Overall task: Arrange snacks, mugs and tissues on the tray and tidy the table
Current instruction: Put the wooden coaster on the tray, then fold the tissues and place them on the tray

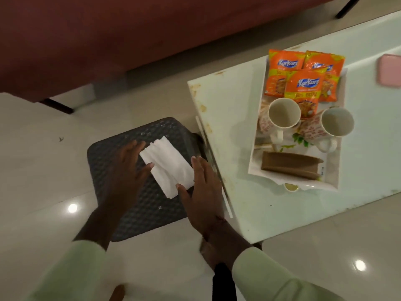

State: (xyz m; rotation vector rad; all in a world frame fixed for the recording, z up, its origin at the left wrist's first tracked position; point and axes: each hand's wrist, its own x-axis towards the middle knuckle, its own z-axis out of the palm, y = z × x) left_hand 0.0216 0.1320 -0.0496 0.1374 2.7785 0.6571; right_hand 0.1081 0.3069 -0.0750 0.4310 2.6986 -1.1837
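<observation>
Left hand (124,168), right hand (201,187) against diagonal tissue (168,166)

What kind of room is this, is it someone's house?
Probably a living room at home. A red-brown sofa stands beyond a white table, a tray on it holds snack packets and two mugs, and the floor is shiny tile.
</observation>
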